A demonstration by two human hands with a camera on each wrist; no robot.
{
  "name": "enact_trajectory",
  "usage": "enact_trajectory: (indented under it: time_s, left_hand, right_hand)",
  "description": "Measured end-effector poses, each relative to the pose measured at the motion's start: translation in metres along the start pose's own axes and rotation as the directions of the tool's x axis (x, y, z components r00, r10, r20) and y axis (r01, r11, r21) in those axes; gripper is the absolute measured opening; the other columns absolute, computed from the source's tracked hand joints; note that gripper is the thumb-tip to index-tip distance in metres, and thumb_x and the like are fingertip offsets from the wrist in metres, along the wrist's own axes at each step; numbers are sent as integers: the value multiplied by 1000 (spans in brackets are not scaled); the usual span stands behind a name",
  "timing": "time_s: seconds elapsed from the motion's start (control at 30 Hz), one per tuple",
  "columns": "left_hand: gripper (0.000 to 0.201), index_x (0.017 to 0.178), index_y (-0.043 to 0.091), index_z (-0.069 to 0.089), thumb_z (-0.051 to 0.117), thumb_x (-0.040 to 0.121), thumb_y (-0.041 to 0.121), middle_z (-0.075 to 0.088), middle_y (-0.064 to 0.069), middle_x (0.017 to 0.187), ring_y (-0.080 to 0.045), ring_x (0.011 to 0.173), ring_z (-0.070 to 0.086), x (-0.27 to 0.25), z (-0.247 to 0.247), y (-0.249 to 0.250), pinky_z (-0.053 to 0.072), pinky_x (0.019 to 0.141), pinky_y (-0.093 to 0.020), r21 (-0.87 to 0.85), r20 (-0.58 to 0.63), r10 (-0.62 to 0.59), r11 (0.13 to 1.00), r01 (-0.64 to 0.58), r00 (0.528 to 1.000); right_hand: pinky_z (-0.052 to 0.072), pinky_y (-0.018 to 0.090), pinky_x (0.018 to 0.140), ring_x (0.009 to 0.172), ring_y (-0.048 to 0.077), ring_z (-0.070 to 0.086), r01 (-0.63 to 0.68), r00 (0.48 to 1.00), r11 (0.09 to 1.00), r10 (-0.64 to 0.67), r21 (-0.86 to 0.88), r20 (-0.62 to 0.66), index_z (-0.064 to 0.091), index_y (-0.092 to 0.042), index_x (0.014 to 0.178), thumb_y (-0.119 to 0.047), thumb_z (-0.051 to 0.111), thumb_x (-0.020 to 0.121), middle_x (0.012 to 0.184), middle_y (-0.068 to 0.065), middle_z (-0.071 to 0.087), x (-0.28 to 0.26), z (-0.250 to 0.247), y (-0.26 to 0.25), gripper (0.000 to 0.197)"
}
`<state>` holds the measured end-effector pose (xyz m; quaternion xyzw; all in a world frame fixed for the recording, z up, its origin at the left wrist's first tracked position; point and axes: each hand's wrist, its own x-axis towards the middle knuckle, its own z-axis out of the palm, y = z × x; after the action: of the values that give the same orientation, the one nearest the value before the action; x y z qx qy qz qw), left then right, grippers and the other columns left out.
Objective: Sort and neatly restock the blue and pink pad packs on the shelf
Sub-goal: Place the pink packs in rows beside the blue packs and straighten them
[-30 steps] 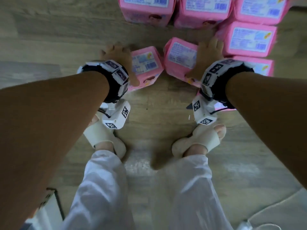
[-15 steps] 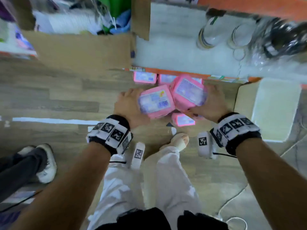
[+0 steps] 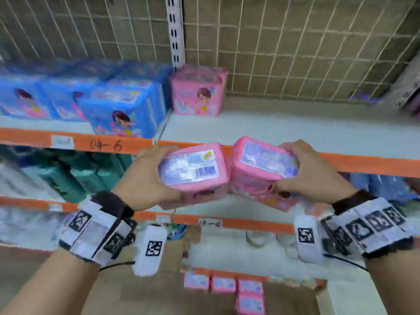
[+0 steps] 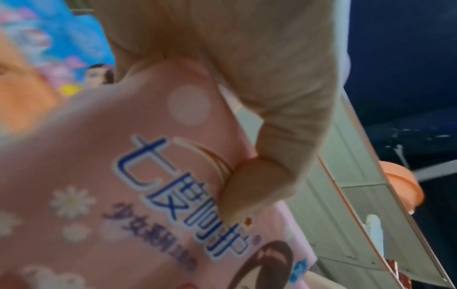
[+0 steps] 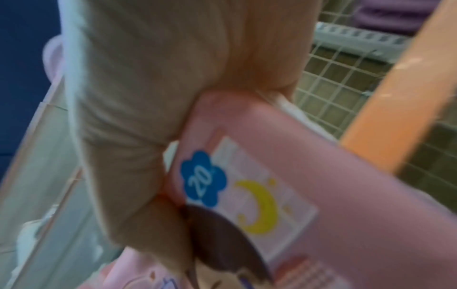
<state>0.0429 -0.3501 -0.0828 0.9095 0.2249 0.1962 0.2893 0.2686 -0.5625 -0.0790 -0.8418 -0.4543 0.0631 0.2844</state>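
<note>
change: both packs lifted from floor to shelf edge | left hand grips pink pack | right hand grips second pack (touching) | next: set beside shelf pack

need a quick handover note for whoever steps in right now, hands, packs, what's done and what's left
Left hand grips one pink pack; right hand grips another pink pack. Both packs are held in front of the orange shelf edge, touching each other.
On the shelf: blue packs on the left, one pink pack standing upright just right of the upright post, with bare shelf to its right.
Done: blue side looks stocked.
Left: set these two beside the standing pink pack, then fetch the pink packs on the floor.
</note>
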Motion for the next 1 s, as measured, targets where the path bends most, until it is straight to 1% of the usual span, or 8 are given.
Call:
enact_trajectory:
  time_s: [0.13,0.23,0.33,0.47,0.57,0.7,0.87,1.0]
  left_hand:
    - [100,126,15,53,53,37,60,54,0,109,-16,100,45,27,-42,19,28,82,-18,205,-64,110,974,-95,992]
    - [99,128,19,50,54,37,57,55,-4,112,-27,105,47,60,-53,19,38,91,-33,265,-41,61,963,-49,997]
    - [87,126,25,49,58,43,49,55,-5,112,-25,104,41,97,-47,18,39,90,-35,392,48,77,916,-90,996]
    - [75,116,28,50,58,45,49,52,0,104,-23,110,37,142,-42,10,39,92,-37,336,177,-12,941,-49,984]
    - [51,109,28,51,64,63,42,47,2,90,-22,107,37,171,-36,4,36,91,-38,406,188,0,911,-78,982]
    - [53,121,26,45,64,73,31,48,-4,120,-24,116,37,195,-22,-4,32,96,-41,495,164,16,863,-96,986]
    - [70,132,23,34,66,71,36,39,-8,131,-28,124,32,207,-11,-8,28,102,-48,599,122,-24,798,-55,992]
    - [70,134,20,32,64,74,35,38,-8,135,-27,126,34,212,-1,-14,30,102,-51,682,51,-19,731,-21,999]
  right_hand:
    - [27,12,71,92,11,42,113,993,993,-115,-45,-29,50,-12,122,-17,83,54,104,0,43,22,-30,-20,75]
    - [29,15,69,91,14,46,73,991,997,-71,10,-116,52,-17,114,-15,83,54,103,2,45,43,-37,-20,67]
    - [28,17,71,93,15,43,-7,983,999,-2,-48,-184,53,-14,114,-14,81,57,102,3,42,64,-31,-19,63]
    - [32,25,73,95,18,44,-114,987,987,100,-113,-125,52,-15,113,-20,78,63,104,3,42,86,-30,-24,57]
    - [32,24,66,91,17,43,-119,992,976,109,-183,-65,53,-16,112,-22,79,63,98,1,43,99,-36,-25,55]
    - [34,28,71,91,19,45,-161,985,963,144,-214,-93,53,-11,115,-24,77,66,102,6,45,113,-36,-25,56]
    - [33,25,75,102,23,49,-184,983,932,182,-312,-36,55,-12,114,-31,74,70,105,7,49,134,-39,-25,51]
    - [39,30,96,122,27,45,-180,980,900,200,-396,8,37,-16,139,-26,68,79,135,9,49,150,-39,-17,69]
